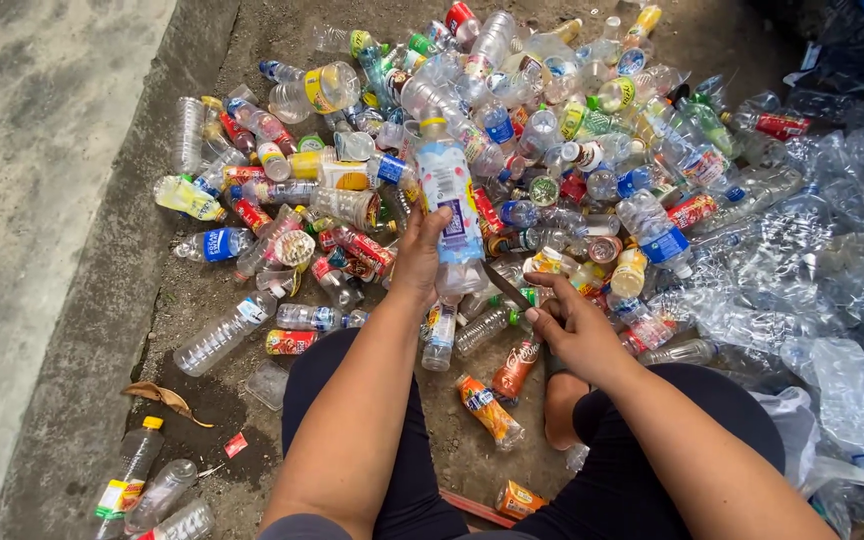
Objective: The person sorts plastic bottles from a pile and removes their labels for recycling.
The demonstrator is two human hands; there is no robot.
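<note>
Item: concrete kerb (102,250), far left; bare dirt ground beside it with a dry leaf (164,398) and three stray bottles near the bottom edge.

Item: heap of mixed plastic bottles (372,180), labelled and capped, spread across the dirt ahead of the seated person's knees.

Item: left hand (420,255), forearm stretched forward, fingers closed around the lower half of a clear water bottle (448,195) with a blue-and-white label and yellow cap. The bottle stands upright above the heap, cap away from the body.

Item: knife (504,283), dark blade angled toward the bottle's base, gripped by the right hand (572,330), which is closed on the handle, wrist bent inward over the right knee.

Handling note, as a judgement: the label looks best slit with the blade drawn away from the gripping fingers, thumb kept clear, bottle held steady.

Item: pile of stripped clear bottles (812,270), right side, crushed and label-free.
</note>
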